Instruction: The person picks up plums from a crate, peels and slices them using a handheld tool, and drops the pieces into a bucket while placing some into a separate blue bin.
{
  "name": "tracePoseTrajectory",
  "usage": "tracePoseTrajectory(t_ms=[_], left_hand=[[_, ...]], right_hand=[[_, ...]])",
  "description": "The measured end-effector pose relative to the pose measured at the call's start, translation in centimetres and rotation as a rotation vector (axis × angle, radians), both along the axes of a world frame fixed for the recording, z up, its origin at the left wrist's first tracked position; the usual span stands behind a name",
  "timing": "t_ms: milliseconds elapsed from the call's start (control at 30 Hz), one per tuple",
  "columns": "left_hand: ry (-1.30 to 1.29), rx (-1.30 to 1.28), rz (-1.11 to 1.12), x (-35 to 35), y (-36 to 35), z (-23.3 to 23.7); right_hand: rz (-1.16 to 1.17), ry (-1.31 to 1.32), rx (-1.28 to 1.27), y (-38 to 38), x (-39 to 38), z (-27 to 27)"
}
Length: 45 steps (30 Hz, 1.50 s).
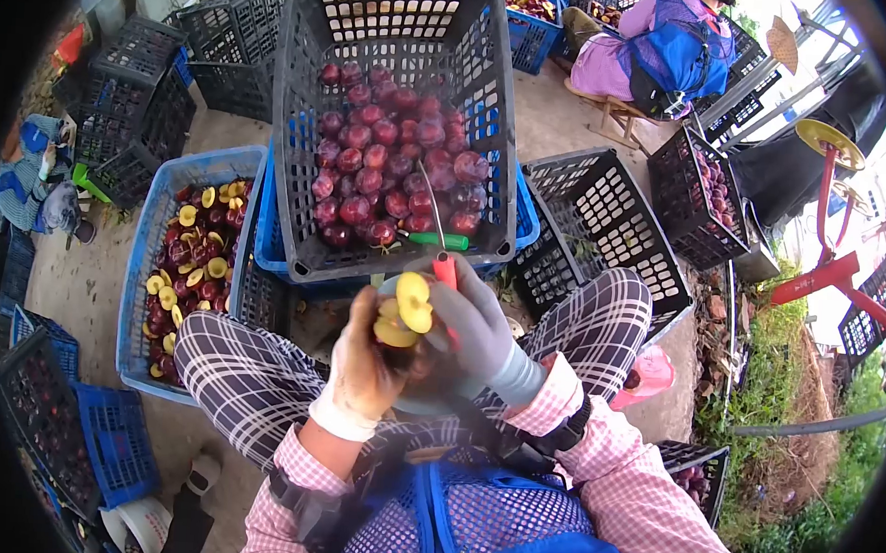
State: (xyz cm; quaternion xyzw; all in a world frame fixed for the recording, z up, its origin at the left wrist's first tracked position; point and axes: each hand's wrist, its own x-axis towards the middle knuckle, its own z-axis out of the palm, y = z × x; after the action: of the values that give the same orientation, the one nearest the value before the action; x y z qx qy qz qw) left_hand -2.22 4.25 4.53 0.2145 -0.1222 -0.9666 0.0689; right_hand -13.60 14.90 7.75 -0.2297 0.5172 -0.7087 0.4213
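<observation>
My left hand, in a white glove, is closed around a cut plum whose yellow flesh shows. My right hand wears a grey glove and grips a knife by its red handle, the thin blade pointing up and away over the crate. The fingers of both hands meet close to the plum; the right fingertips are partly hidden. Directly ahead, a black crate holds many whole red plums. A green-handled tool lies at the near end of that crate.
Left of my knees stands a blue crate of halved plums. A black crate sits at right, with another crate of plums beyond. Stacked crates stand at back left. Another person sits at upper right.
</observation>
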Motion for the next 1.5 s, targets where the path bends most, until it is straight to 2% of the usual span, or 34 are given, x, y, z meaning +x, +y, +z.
tracePoseTrajectory(t_ms=[67, 100, 167, 200, 267, 300, 367, 533, 600, 667, 700, 733, 767, 800, 833, 867, 900, 933, 967, 1000, 1033, 1067, 1133, 1200, 1267, 1333, 1400, 1467, 1500], left_hand=[[-0.031, -0.081, 0.082, 0.8, -0.7, 0.0], [-0.010, -0.053, 0.088, 1.0, -0.8, 0.0], [-0.012, -0.126, 0.105, 1.0, -0.6, -0.3], [-0.010, -0.198, 0.126, 1.0, -0.5, -0.4], [0.021, -0.220, 0.149, 1.1, -0.5, -0.4], [-0.037, -0.219, 0.211, 1.0, -0.4, -0.1], [-0.096, -0.217, 0.279, 1.2, -0.7, -0.2], [-0.134, -0.311, 0.304, 1.2, -1.9, -1.4], [-0.108, -0.323, 0.295, 1.3, -2.7, -2.3], [-0.112, -0.202, 0.277, 1.5, -3.3, -3.9], [-0.045, -0.064, 0.247, 2.2, -3.9, -6.5], [-0.081, -0.008, 0.305, 1.5, -3.5, -5.9], [-0.054, -0.199, 0.313, 2.0, -3.2, -6.9], [-0.019, -0.392, 0.320, 2.5, -3.2, -7.9], [-0.149, -0.068, 0.366, 1.8, -3.3, -5.7], [-0.141, -0.068, 0.365, 2.1, -4.1, -5.5], [-0.080, -0.035, 0.308, 2.9, -4.8, -5.7], [-0.018, 0.000, 0.253, 3.3, -5.2, -6.0], [-0.122, 0.010, 0.308, 3.2, -5.1, -6.4], [-0.122, 0.022, 0.307, 2.8, -4.9, -6.5], [-0.222, 0.026, 0.331, 2.2, -4.5, -6.2], [-0.323, 0.027, 0.352, 1.9, -4.3, -6.1], [-0.288, 0.036, 0.317, 1.9, -4.5, -6.0], [-0.264, -0.067, 0.294, 2.1, -4.8, -5.5], [-0.248, -0.081, 0.305, 2.1, -5.0, -5.5], [-0.214, -0.126, 0.300, 2.1, -4.8, -5.4], [-0.181, -0.123, 0.294, 1.9, -4.5, -5.0], [-0.158, -0.128, 0.297, 1.8, -4.5, -4.3], [-0.116, -0.088, 0.308, 1.8, -4.5, -4.0]], right_hand=[[-0.058, -0.340, -0.107, -0.4, 0.8, -0.1], [-0.063, -0.341, -0.106, -0.3, 0.6, -0.5], [0.006, 0.042, -0.011, -0.2, 0.3, -1.3], [0.006, 0.041, -0.011, -0.2, 0.3, -1.4], [-0.039, -0.402, -0.086, -0.3, 0.5, -1.1], [-0.036, -0.402, -0.086, -0.3, 0.4, -1.5], [-0.088, -0.228, -0.039, -0.6, 0.1, -2.5], [-0.204, -0.300, 0.097, -3.5, -0.2, -2.2], [-0.205, -0.209, 0.031, -4.5, 0.0, -2.6], [-0.366, -0.182, -0.012, -9.0, 1.1, -2.0], [-0.149, 0.423, -0.264, -13.1, 0.0, -8.9], [-0.038, 0.004, -0.307, -15.8, 2.4, -5.7], [-0.051, 0.429, -0.044, -16.0, 3.3, -0.8], [-0.040, 0.583, -0.008, -17.3, 3.3, 0.4], [-0.021, 0.637, 0.126, -17.6, 2.2, 0.9], [0.001, 0.689, 0.262, -17.9, 1.3, 1.2], [-0.087, 0.720, 0.234, -18.8, -0.3, -2.3], [-0.198, 0.609, 0.248, -20.5, -2.8, -8.0], [0.011, 0.160, 0.270, -19.7, -5.5, -8.4], [0.040, 0.171, 0.566, -17.9, -5.8, -4.6], [-0.062, 0.053, 0.497, -17.6, -5.5, -4.8], [0.010, 0.512, 0.498, -17.2, -6.8, -6.9], [0.084, 0.866, 0.563, -15.9, -9.1, -8.9], [0.156, 1.132, 0.870, -14.1, -9.6, -6.0], [0.225, 1.378, 1.107, -12.5, -10.1, -5.6], [0.243, 1.446, 1.123, -10.9, -10.9, -6.9], [0.393, 1.379, 1.172, -9.9, -11.4, -8.0], [0.329, 1.516, 1.040, -9.1, -11.2, -6.6], [0.258, 1.473, 1.068, -8.8, -11.3, -6.4]])
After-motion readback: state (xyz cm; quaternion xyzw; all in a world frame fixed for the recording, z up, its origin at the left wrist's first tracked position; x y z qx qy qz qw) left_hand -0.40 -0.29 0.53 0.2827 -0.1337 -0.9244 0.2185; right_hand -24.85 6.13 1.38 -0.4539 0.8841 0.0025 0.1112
